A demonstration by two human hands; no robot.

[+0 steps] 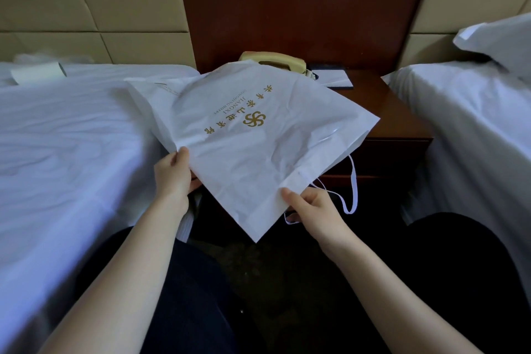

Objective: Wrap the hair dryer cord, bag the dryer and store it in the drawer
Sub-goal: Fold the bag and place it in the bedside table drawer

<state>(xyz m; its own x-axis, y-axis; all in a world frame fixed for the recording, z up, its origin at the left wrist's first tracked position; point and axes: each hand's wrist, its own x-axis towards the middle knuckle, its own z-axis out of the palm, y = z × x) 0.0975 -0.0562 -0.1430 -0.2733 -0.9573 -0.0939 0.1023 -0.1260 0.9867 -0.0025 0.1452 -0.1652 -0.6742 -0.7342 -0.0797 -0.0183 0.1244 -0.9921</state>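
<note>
Both hands pinch the white drawstring bag [258,129], thumbs on top: the left hand [175,172] at its left edge, the right hand [313,210] near its lower corner. Printed in gold, the bag is held spread above the wooden nightstand [388,112], between the left bed [71,138] and the right bed [474,123]. A beige telephone [275,62] sits on the nightstand behind the bag.

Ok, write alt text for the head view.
The left hand and right hand hold a flat white bag with gold print by its near edges, in front of a wooden nightstand with a telephone, between two white beds.
</note>
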